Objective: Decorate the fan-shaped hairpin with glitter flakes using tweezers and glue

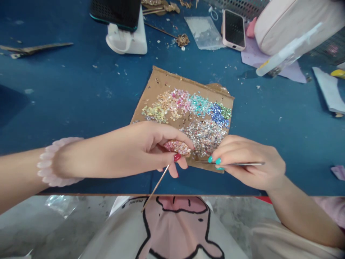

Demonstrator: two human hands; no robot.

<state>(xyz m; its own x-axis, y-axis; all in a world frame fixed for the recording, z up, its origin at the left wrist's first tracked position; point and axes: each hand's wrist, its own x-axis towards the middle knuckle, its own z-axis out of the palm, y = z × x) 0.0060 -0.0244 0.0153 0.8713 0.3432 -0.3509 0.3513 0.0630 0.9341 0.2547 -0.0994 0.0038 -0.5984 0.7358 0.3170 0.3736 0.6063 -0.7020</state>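
Observation:
A brown cardboard piece (pixel 159 82) lies on the blue table, covered with several piles of small coloured chips (pixel 188 106) in yellow, pink, teal, blue and silver. My left hand (pixel 129 149) is closed on a small pink chip-covered piece (pixel 176 146) that sits on a thin wooden stick (pixel 156 187); the stick slants down toward my lap. My right hand (pixel 248 162) is closed in a pinch on metal tweezers (pixel 239 164), their tips pointing left toward the pink piece at the cardboard's near edge.
A phone on a white stand (pixel 126 37) is at the back left, a second phone (pixel 234 29) and a clear plastic bag (pixel 205 32) at the back centre. A pale pink pouch (pixel 285 21) and a glue bottle (pixel 285 54) sit at the back right. Scissors (pixel 35 48) lie far left.

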